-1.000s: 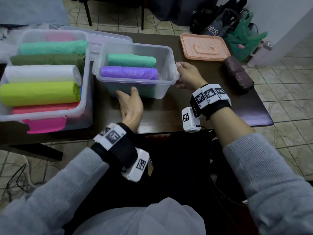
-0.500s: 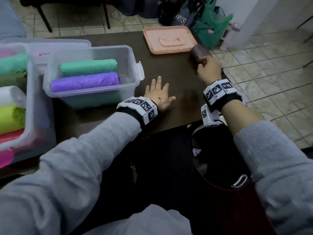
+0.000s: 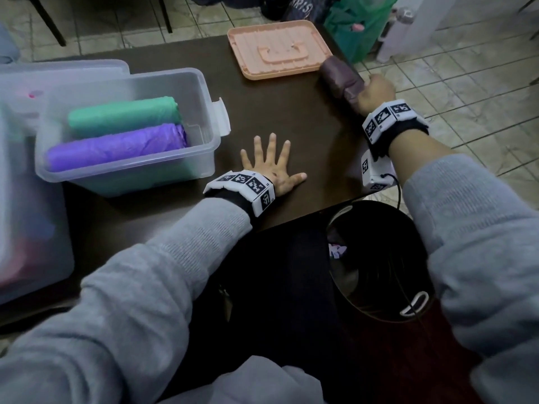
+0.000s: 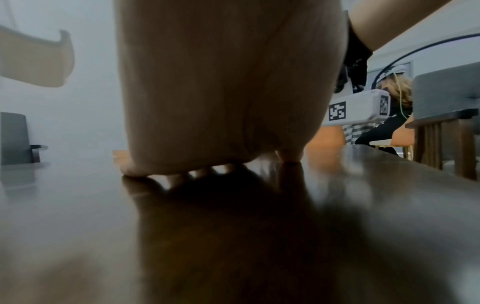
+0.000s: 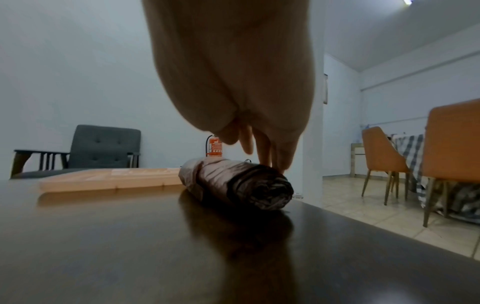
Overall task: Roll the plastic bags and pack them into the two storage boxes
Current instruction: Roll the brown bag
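A dark brown rolled bag (image 3: pixel 339 78) lies on the dark table near its right edge, beside the orange lid. My right hand (image 3: pixel 376 93) is over the roll's near end. In the right wrist view its fingers (image 5: pixel 265 158) reach down and touch the top of the roll (image 5: pixel 233 183), while the thumb stays off it. My left hand (image 3: pixel 269 164) lies flat on the table with fingers spread, holding nothing, just right of the small clear box (image 3: pixel 214 132). That box holds a green roll (image 3: pixel 122 115) and a purple roll (image 3: pixel 116 147).
A larger clear box (image 3: pixel 29 199) stands at the far left, blurred, with a clear lid (image 3: pixel 64 71) behind it. An orange lid (image 3: pixel 280 49) lies upside down at the back. The table's right edge (image 3: pixel 361 182) runs close under my right wrist. Bags (image 3: pixel 358 24) sit on the floor beyond.
My right hand left the small box's handle and went right to the brown roll. My left hand moved off the box front and now lies flat on the table. The view swung right.
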Tool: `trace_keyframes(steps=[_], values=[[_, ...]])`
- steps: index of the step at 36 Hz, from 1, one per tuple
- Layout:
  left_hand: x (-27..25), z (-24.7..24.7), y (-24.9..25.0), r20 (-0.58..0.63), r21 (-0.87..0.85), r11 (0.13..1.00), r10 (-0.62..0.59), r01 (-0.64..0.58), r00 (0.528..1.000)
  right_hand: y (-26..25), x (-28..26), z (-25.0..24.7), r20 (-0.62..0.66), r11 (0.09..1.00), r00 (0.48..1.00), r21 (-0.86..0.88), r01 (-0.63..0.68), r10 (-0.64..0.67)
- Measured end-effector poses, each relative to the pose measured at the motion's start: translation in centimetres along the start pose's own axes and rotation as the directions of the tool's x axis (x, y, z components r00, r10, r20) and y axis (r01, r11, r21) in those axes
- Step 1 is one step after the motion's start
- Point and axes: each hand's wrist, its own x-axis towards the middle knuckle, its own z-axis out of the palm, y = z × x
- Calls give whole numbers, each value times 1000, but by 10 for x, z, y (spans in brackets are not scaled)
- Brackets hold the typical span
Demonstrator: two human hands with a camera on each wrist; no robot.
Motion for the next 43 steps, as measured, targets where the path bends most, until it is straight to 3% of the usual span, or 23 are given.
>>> trace_keyframes(steps=[6,12,18,24,27,30,34,40,43], values=[[0,-1,-1,20,-12,1000,-10,10,1000,3,5,-6,132,998,991,-62,-6,14],[1,-1,-1,28,-12,1000,-8,9,1000,-5,0,-1,102,999,994,-10,-37,38],[2,-1,-2,10,-19,1000,4,-4,1000,-14,-14,-2,139,998,990,61,30,-38],[3,-3,-5,15,-51,999,14,-14,1000,-33,-39,15,118,990,983,19,137,-138],[3,-6,-10,-28,-142,989,33,-36,999,-37,-56,30,71,974,973,-54,222,-218],[4,-12,-20,-157,-320,945,20,-70,987,-37,-70,39,21,937,952,-169,306,-307],[0,-21,-27,-339,-543,835,-115,-94,934,-36,-77,36,109,900,919,-186,394,-379],[-2,-34,-26,-346,-695,716,-261,-59,901,-36,-79,26,41,904,928,-213,371,-371],[-3,-36,-24,-340,-695,717,-265,-52,902,-36,-76,26,186,949,942,-90,301,-281]])
